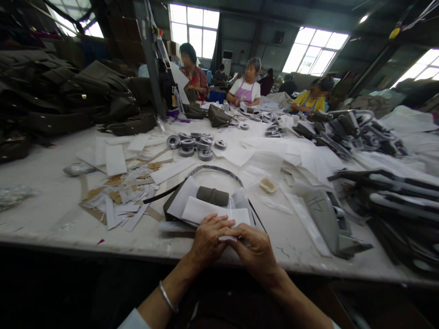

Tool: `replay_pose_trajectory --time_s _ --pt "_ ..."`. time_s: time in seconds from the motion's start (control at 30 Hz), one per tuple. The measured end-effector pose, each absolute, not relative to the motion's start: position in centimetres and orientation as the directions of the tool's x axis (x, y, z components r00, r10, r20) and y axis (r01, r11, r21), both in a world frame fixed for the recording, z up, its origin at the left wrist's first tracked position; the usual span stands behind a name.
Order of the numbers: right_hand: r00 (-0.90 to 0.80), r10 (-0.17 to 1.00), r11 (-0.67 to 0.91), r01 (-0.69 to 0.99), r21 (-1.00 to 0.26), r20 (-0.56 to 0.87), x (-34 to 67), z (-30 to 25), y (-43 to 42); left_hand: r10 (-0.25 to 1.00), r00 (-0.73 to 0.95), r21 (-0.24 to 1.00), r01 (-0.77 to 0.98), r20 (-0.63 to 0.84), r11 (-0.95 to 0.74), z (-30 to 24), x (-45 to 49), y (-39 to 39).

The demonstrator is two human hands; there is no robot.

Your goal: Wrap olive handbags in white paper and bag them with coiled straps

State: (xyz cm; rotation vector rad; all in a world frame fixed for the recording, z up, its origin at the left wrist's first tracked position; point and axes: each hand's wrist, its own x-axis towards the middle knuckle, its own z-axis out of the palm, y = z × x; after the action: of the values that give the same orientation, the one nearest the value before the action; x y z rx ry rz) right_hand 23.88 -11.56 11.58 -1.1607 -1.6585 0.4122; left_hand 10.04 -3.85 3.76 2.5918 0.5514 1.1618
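My left hand [208, 241] and my right hand [256, 252] meet at the near edge of the white worktable [48, 183]. Both are closed, pinching a small white paper piece [228, 238] between the fingertips. Just beyond them lies a dark olive bag [212, 195] wrapped in white paper sheets [197, 211], with a curved dark strap [216, 169] arching behind it. A metal bangle sits on my left wrist.
Paper and cardboard scraps [120, 194] lie to the left, tape rolls [195, 145] in the middle, and bag handles [387, 196] to the right. Dark bags [68, 100] are stacked at far left. Three seated people [248, 87] work at the table's far end.
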Motion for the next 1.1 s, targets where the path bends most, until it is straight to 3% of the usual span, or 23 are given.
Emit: replay_pose_trajectory --time_s 0.17,0.23,0.37,0.53,0.7,1.0,1.1 --pt "-0.028 0.926 0.347 0.462 -0.816 0.378 27.2 12.1 -10.8 0.476 0.540 0.408 0.249 0.694 -0.878 3.4 10.4 -4.0" --pt "-0.147 0.924 0.375 0.536 -0.756 0.354 28.4 11.6 -10.7 0.484 0.535 0.424 0.240 0.693 -0.873 3.4 10.4 -4.0" --pt "-0.315 0.873 0.477 0.710 -0.518 0.373 29.1 9.5 -11.1 0.490 0.538 0.437 0.234 0.686 -0.869 3.3 10.5 -3.9" --pt "-0.257 0.821 0.489 0.776 -0.397 0.509 27.7 7.3 -11.4 0.508 0.495 0.430 0.272 0.705 -0.861 3.6 10.8 -3.8" --pt "-0.124 0.793 0.457 0.768 -0.449 0.596 27.3 6.7 -11.3 0.512 0.501 0.400 0.321 0.698 -0.858 3.9 11.0 -3.9" --pt "-0.053 0.892 0.333 0.750 -0.571 0.450 27.8 7.9 -10.0 0.481 0.457 0.244 0.485 0.748 -0.840 4.1 12.3 -3.8" --pt "-0.010 0.888 0.323 0.725 -0.609 0.459 28.0 7.6 -10.1 0.482 0.488 0.248 0.469 0.727 -0.848 4.4 12.2 -3.9"
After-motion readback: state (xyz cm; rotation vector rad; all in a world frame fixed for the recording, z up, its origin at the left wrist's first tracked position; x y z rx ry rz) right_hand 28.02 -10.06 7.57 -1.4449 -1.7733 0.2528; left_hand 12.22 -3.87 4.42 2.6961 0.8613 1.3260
